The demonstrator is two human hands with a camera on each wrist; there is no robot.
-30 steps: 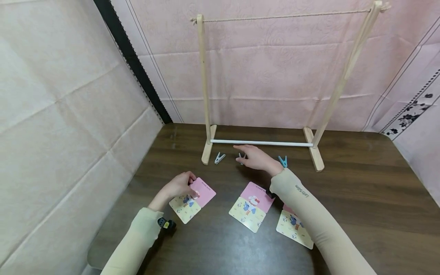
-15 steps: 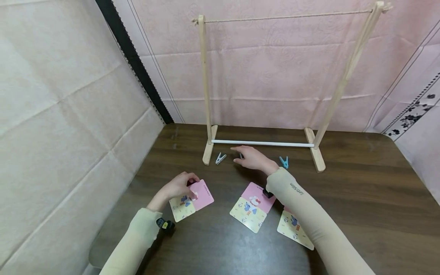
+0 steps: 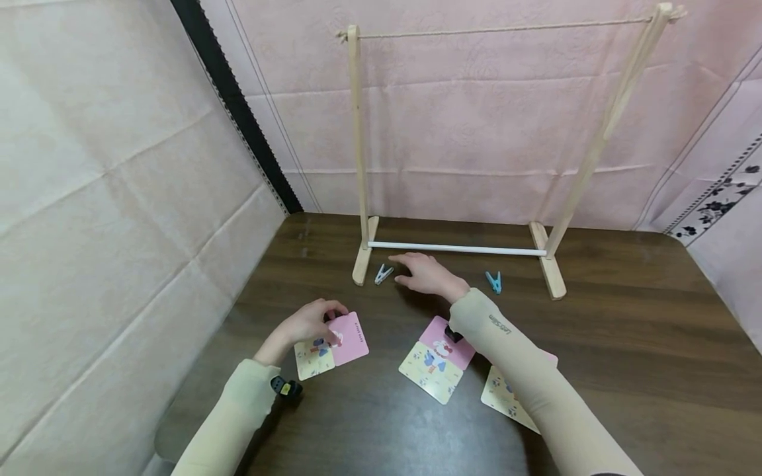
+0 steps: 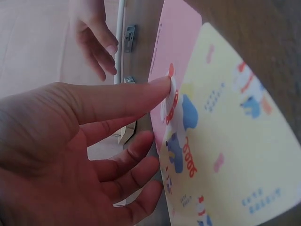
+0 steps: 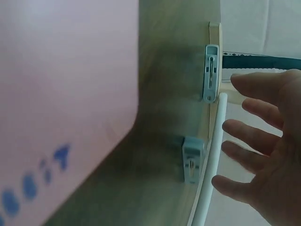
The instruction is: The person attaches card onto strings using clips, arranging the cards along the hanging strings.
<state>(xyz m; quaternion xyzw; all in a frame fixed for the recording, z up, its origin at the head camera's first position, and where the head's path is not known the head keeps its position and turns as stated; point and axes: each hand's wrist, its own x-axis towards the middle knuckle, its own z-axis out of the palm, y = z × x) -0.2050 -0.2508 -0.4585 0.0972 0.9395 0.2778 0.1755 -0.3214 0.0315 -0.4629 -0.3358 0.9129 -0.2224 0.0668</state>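
Observation:
My left hand (image 3: 311,324) holds the left card (image 3: 351,340), a pink and yellow one with a cartoon rabbit. In the left wrist view, the thumb (image 4: 157,92) lies on the card's printed face and the bent fingers meet its edge. Fingers spread and holding nothing, my right hand (image 3: 424,274) hovers just in front of the white rod (image 3: 458,248). Nearest to its fingertips is a pale blue clothespin (image 3: 383,274). Another clothespin (image 5: 192,162) appears in the right wrist view; in the head view the hand hides it. A brighter blue clothespin (image 3: 493,282) lies to the right.
A wooden stand (image 3: 360,145) with a rope (image 3: 500,30) strung across its top stands at the back of the brown table (image 3: 643,317). Two similar cards lie in front: the middle card (image 3: 437,363), and the right card (image 3: 506,400), partly under the right sleeve.
The left card has turned counterclockwise a little under my left hand. My right hand has shifted left, covering the middle clothespin and nearing the left one.

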